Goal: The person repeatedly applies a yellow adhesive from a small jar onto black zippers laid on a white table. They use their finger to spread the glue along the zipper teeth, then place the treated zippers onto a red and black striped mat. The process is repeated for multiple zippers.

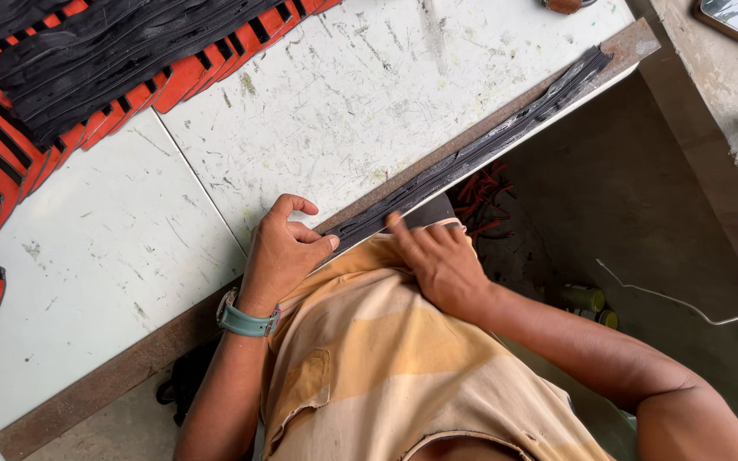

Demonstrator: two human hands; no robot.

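Along the table's point(318, 111) near edge lies a long bundle of black strips point(471, 154), running from the belly up to the far corner. The left hand point(279, 256) pinches its near end between thumb and curled fingers; the right hand point(442, 265) lies flat, fingertips pressing the strips. They look thin, light and floppy, likely rubbery, so best gripped at the end and steadied along the length. Orange-and-black pieces point(10, 162) are stacked at the table's left.

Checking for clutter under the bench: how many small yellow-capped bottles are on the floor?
2: one bottle beside the right forearm, a second bottle just right of it. More may be hidden under the table.
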